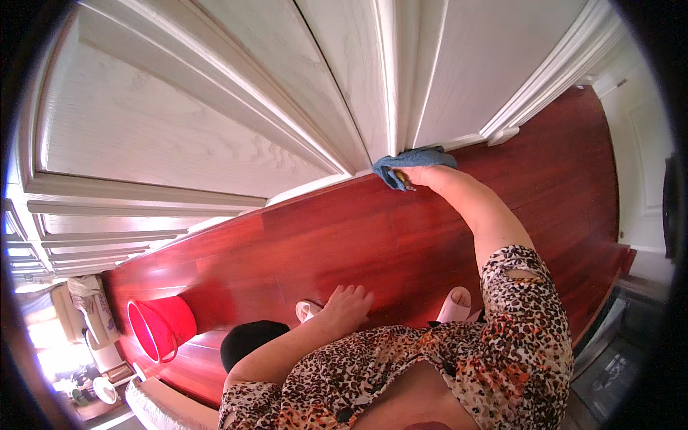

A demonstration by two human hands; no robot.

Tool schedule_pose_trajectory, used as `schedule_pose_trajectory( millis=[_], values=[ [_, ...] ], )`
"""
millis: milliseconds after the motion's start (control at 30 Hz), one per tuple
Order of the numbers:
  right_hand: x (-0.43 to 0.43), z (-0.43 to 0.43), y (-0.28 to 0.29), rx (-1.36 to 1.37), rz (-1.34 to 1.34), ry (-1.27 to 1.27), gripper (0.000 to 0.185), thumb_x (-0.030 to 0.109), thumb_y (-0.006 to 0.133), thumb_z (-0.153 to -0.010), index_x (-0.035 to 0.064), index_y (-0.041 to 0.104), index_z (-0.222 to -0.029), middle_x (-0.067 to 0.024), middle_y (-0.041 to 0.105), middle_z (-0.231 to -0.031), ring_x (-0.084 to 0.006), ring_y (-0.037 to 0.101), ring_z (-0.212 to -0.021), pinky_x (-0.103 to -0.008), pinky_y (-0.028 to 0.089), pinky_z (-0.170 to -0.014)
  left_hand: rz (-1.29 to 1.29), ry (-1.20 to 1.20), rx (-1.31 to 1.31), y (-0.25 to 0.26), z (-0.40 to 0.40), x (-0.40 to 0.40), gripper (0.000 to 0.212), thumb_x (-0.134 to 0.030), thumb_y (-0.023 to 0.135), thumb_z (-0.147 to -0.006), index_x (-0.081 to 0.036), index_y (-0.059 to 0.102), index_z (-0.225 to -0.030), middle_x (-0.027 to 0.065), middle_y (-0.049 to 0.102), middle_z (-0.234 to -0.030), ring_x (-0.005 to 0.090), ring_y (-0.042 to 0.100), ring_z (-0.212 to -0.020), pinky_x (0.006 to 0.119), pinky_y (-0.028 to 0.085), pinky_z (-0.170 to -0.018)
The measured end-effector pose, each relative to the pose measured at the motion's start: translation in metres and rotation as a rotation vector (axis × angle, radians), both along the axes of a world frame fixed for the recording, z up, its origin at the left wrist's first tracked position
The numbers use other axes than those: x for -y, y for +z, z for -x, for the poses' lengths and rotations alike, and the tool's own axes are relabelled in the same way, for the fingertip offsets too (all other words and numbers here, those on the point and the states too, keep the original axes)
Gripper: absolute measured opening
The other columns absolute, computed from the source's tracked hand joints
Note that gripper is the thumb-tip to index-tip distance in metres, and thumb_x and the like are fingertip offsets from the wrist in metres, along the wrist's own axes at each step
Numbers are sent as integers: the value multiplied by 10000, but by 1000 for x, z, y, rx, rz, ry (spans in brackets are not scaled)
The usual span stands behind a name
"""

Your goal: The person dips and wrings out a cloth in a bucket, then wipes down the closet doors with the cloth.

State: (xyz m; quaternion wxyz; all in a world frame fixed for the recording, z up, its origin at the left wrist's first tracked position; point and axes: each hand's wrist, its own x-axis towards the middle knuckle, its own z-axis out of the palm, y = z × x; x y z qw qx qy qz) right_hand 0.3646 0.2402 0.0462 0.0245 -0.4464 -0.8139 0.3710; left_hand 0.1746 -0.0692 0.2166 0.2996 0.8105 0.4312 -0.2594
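Observation:
My right hand [415, 175] is closed on a blue-grey cloth [424, 157], low down where the white panelled cabinet doors [365, 64] meet the dark red wood floor [344, 236]. Part of the cloth hides the fingers and touches the bottom edge of the doors. My left hand [350, 303] holds nothing; it hangs over the floor near my body, fingers slightly bent and a little apart. Beneath me, pale open-toed slippers [456, 306] are on my feet.
A red plastic bucket [183, 321] stands on the floor at the left. Beyond it are a beige sofa [88, 309] and a white fan [105, 391]. A white door [642, 161] is at the far right. The skirting [503, 136] runs along the doors' foot.

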Motion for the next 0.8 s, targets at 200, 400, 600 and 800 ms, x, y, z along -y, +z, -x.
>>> schedule_pose_trajectory(
  millis=[200,400,600,800],
  values=[
    [8,-18,54,349,102,89,427,454,404,-932,120,652,-1027,-111,673,-1072,-281,639,-978,-422,467,-818,-145,-2,96,-17,-7,13,420,-243,712,-724,-61,565,-1072,123,602,-1008,295,592,-993,436,469,-808],
    [18,-16,32,224,-272,161,268,246,424,-917,170,662,-1012,-120,671,-1067,-305,656,-903,-414,520,-766,13,38,-41,-10,5,0,470,-305,682,-818,-51,520,-1178,166,579,-1137,327,573,-1078,449,460,-885],
    [51,-14,63,-73,-1181,583,161,147,476,-936,59,593,-870,-140,624,-1210,-226,554,-1206,-383,359,-1119,-169,17,-78,-56,25,24,437,-341,687,-800,-78,554,-1122,122,618,-1039,304,620,-980,442,493,-803],
    [55,8,229,-328,-1576,181,120,174,504,-922,82,575,-891,-120,638,-1130,-264,574,-1108,-515,333,-1085,-130,-79,-121,-79,21,-7,373,-307,632,-846,-71,557,-1125,165,623,-1078,312,629,-1014,454,517,-800]
  ],
)
